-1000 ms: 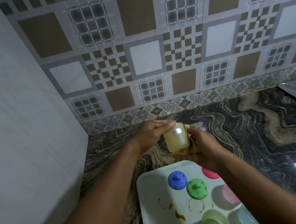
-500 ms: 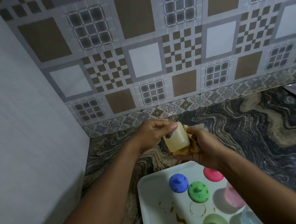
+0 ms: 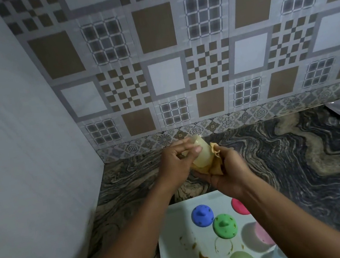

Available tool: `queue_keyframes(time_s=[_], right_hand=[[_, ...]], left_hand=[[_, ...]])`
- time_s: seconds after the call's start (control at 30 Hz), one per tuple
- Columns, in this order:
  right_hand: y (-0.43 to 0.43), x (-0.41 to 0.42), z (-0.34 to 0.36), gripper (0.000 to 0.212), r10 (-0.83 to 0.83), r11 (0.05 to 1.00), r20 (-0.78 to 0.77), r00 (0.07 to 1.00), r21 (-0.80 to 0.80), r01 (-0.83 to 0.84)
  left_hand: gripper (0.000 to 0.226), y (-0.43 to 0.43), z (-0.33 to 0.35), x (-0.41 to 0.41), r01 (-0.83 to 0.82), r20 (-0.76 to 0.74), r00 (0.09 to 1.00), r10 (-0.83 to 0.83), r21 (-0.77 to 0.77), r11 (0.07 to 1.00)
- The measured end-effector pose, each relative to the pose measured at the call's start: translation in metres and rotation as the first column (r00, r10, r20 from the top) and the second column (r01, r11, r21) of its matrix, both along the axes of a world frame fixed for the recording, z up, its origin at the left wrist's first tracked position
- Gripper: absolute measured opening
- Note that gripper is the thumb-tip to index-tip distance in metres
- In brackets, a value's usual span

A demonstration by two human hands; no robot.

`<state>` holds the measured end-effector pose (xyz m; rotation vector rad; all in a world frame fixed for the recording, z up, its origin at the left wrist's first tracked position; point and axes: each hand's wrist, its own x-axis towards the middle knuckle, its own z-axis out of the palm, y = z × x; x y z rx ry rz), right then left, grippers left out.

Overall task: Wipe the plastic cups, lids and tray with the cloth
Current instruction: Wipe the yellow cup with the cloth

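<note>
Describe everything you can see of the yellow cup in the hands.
The cup is pale yellow, translucent plastic, held tilted over the counter. The left hand grips its upper part with thumb and fingers; the right hand holds a yellowish cloth against its lower end. Its opening is not visible.
</note>
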<state>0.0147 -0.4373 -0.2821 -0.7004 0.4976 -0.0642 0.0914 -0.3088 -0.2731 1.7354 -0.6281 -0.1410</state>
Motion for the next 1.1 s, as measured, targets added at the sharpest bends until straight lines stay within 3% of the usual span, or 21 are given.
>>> queue_keyframes(time_s=[0.03,0.17,0.27,0.33,0.4,0.47,0.53,0.6,0.67,0.73,0.8,0.83,0.97,1.1], right_hand=[[0.003,0.001,0.000,0.039,-0.015,0.999,-0.020,1.000,-0.042,0.014],[0.011,-0.004,0.002,0.027,-0.098,0.979,-0.106,0.989,-0.190,0.077],[0.012,-0.006,0.001,0.021,-0.111,0.952,-0.109,0.988,-0.296,0.075],[0.013,-0.006,0.003,0.025,-0.114,0.937,-0.098,0.989,-0.341,0.074],[0.011,-0.005,0.005,0.028,-0.121,0.923,-0.075,0.990,-0.376,0.084],[0.007,-0.004,0.008,0.028,-0.136,0.901,-0.060,0.989,-0.423,0.098],[0.001,-0.001,0.009,0.029,-0.140,0.873,-0.040,0.989,-0.477,0.105],[-0.002,0.000,0.007,0.029,-0.139,0.842,-0.022,0.990,-0.528,0.107],[-0.002,0.000,0.003,0.028,-0.142,0.821,-0.015,0.990,-0.561,0.109],[0.001,0.001,0.003,0.028,-0.150,0.834,-0.001,0.989,-0.537,0.126],[0.002,0.003,0.005,0.026,-0.153,0.860,0.006,0.988,-0.492,0.136],[0.001,0.004,0.004,0.026,-0.154,0.868,0.005,0.988,-0.477,0.138],[-0.001,0.002,0.000,0.027,-0.137,0.841,0.016,0.990,-0.526,0.124],[0.003,0.001,-0.004,0.027,-0.127,0.752,0.047,0.991,-0.647,0.127]], left_hand=[[0.024,0.000,-0.002,-0.001,-0.012,0.018,1.000,0.011,0.036,0.999],[0.069,0.007,0.003,0.009,0.061,-0.097,0.995,-0.034,0.291,0.955],[0.059,0.015,0.014,0.013,0.146,-0.066,0.989,-0.130,0.450,0.881],[0.062,0.016,0.016,0.008,0.145,0.061,0.978,-0.199,0.482,0.864],[0.070,0.015,0.008,0.005,0.091,0.281,0.924,-0.259,0.496,0.863],[0.075,0.016,-0.003,0.006,0.086,0.363,0.892,-0.269,0.449,0.889],[0.075,0.014,-0.004,0.004,0.107,0.246,0.949,-0.197,0.337,0.935],[0.060,0.011,-0.001,0.003,0.088,0.073,0.991,-0.110,0.253,0.963],[0.055,0.008,-0.003,0.005,0.053,0.078,0.994,-0.075,0.247,0.968],[0.065,0.009,-0.005,0.005,0.042,0.213,0.971,-0.109,0.296,0.954],[0.072,0.010,-0.015,0.010,0.005,0.436,0.882,-0.176,0.365,0.931],[0.072,0.012,-0.017,0.011,0.012,0.474,0.859,-0.194,0.360,0.933],[0.068,0.012,-0.013,0.010,0.052,0.161,0.983,-0.087,0.210,0.976],[0.065,0.013,-0.017,0.012,0.086,0.050,0.994,-0.099,0.222,0.971]])
